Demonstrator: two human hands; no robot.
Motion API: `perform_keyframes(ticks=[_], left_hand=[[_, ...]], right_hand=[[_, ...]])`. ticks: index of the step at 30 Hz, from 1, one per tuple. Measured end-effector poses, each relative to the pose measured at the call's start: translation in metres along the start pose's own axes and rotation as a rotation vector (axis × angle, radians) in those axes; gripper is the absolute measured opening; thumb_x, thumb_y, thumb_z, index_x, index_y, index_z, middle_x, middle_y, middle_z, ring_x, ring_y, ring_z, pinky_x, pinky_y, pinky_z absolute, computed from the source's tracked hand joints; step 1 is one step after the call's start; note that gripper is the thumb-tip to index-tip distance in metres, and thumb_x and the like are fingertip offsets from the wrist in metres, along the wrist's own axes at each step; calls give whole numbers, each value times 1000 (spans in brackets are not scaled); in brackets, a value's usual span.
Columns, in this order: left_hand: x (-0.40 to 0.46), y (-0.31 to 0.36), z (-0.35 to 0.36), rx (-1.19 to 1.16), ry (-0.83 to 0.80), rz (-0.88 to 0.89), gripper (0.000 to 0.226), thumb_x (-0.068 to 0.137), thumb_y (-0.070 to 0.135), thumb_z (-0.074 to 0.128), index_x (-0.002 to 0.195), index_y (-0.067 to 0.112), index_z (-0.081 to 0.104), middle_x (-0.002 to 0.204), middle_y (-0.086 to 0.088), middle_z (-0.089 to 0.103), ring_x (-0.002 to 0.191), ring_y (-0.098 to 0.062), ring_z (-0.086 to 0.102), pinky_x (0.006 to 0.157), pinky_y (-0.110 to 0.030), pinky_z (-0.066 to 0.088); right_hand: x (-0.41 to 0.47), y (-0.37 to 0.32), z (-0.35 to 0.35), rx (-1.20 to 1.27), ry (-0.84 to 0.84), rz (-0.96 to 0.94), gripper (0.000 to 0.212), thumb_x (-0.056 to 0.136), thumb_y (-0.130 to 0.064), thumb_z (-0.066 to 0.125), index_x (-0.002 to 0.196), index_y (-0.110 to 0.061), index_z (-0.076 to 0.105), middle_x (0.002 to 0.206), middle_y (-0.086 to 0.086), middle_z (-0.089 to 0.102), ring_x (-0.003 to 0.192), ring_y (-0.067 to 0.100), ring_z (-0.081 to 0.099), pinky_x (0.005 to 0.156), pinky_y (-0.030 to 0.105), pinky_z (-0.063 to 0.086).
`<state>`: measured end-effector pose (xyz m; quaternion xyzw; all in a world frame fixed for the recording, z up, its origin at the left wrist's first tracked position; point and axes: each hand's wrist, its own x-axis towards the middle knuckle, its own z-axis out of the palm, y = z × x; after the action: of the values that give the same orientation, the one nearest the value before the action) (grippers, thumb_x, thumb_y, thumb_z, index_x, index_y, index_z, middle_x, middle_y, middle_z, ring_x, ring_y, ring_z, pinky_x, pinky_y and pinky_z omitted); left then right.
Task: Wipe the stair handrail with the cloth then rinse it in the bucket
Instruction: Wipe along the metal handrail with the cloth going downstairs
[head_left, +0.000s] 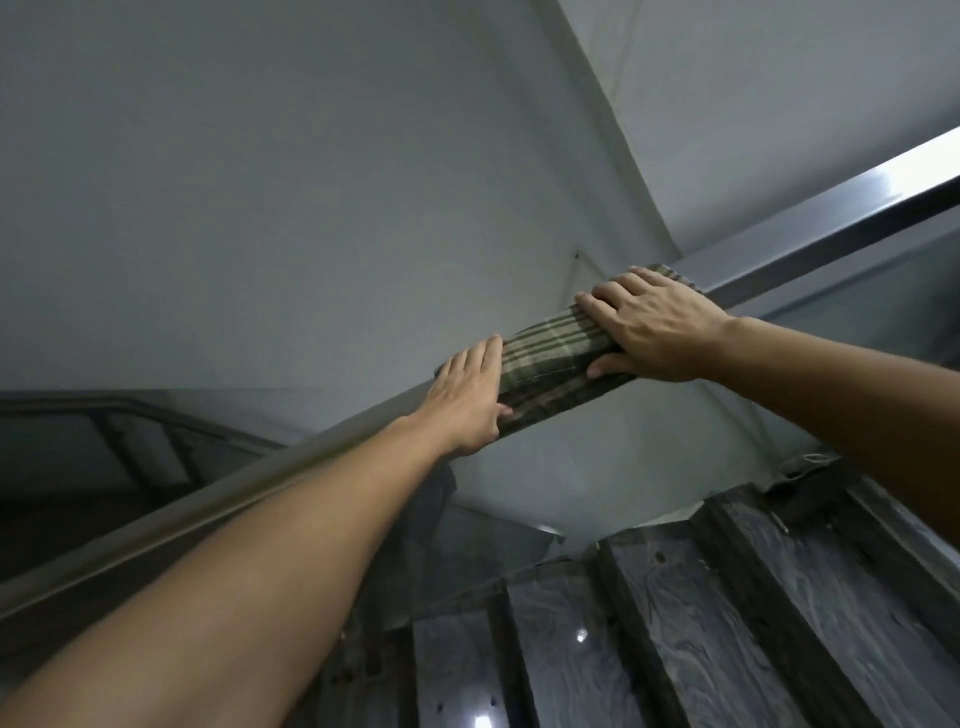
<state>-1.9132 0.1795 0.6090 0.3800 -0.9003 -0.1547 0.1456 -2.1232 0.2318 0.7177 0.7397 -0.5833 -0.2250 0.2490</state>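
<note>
The cloth (550, 358), a green-brown plaid, lies wrapped over the rail (810, 236) just right of the frame's centre, folded along the rail so its long axis follows the rail's own slope, from lower left up to upper right. The right hand (657, 325) presses on the cloth's upper end, fingers spread flat over the top and thumb tucked under the near edge, so this grip clamps cloth against rail. The left hand (470, 397) sits at the cloth's lower end, palm on the rail and fingers laid over the cloth's edge, thumb curled beneath; it pins the cloth but looks less tightly closed. Both hands touch the cloth, one at each end, with a bare stretch of plaid between them. The wipe seems to be under way, and the next stroke must run along the rail's axis: up towards the bright, reflective stretch at the upper right, or down towards the dull length passing under the left forearm at lower left. Nothing on the rail itself blocks either way. Behind is a plain grey wall (260, 182); dark marbled steps (701, 623) fill the lower right. A second rail shows dimly at the left edge. No bucket is in view, so the rinse is probably not close.
</note>
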Motion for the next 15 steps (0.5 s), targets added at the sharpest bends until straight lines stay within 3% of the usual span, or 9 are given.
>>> perform_keyframes(ticks=[7, 15], left_hand=[[-54, -84, 14, 6, -19, -111, 87, 88, 26, 62, 149, 4, 6, 152, -15, 24, 140, -31, 25, 117, -39, 18], [-99, -165, 33, 28, -23, -155, 88, 86, 25, 63, 149, 4, 6, 152, -15, 24, 142, -33, 23, 121, -39, 12]], right_hand=[[42, -95, -6, 56, 44, -89, 88, 83, -72, 33, 142, -7, 33, 134, 15, 52, 120, 34, 51, 105, 44, 38], [82, -181, -9, 49, 49, -127, 89, 83, -72, 23, 140, -5, 34, 131, 16, 54, 114, 35, 54, 99, 45, 43]])
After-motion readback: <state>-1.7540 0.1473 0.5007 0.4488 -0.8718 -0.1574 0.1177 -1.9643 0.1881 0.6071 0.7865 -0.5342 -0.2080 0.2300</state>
